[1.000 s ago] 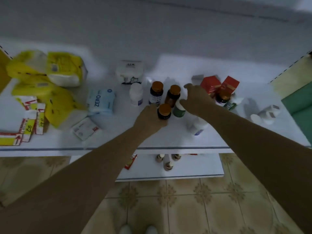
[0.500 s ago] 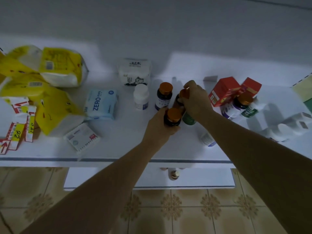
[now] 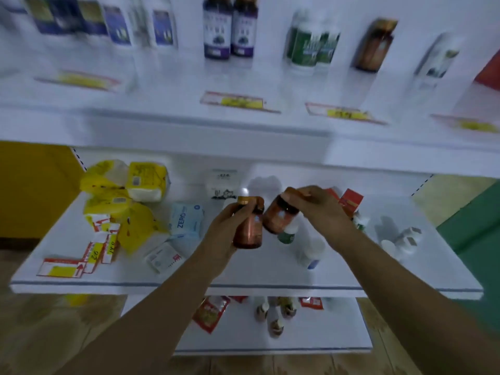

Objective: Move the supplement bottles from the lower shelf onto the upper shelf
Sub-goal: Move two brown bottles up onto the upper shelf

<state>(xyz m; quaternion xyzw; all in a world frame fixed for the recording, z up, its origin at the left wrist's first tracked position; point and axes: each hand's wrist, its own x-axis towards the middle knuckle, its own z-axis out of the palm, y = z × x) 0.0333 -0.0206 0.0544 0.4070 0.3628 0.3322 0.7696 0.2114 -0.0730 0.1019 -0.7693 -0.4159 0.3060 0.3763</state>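
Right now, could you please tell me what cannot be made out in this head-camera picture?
All in the head view:
1. Print on the upper-shelf bottles and price tags: smeared by motion blur.
2. Cap of the tilted amber bottle: partly covered by the right hand.
3. Label of the upright amber bottle, gripped by the left hand: blurred.
4. Small bottles below: partly hidden by the lower shelf edge.

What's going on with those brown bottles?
A person holds one brown bottle in each hand above the lower shelf. The left hand grips an upright bottle round its body; the right hand holds a tilted bottle by its cap. Neither is on the upper shelf yet, where other bottles stand.
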